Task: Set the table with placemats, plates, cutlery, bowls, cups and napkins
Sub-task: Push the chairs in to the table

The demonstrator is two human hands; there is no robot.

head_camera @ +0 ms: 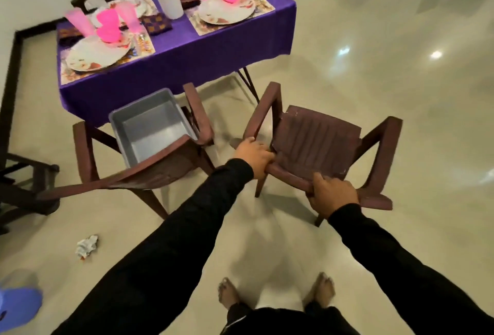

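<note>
Brown plastic chair (318, 145), near the purple-clothed table (187, 48) and already-laid settings, looks light and stiff. Left hand (254, 154) and right hand (331, 195) curl fingers round its backrest top, a sound hold.

Home dining room, purple-clothed table (187, 48) laid with plates (97, 54), plastic armchairs (318, 145), tiled floor (374, 80)
</note>
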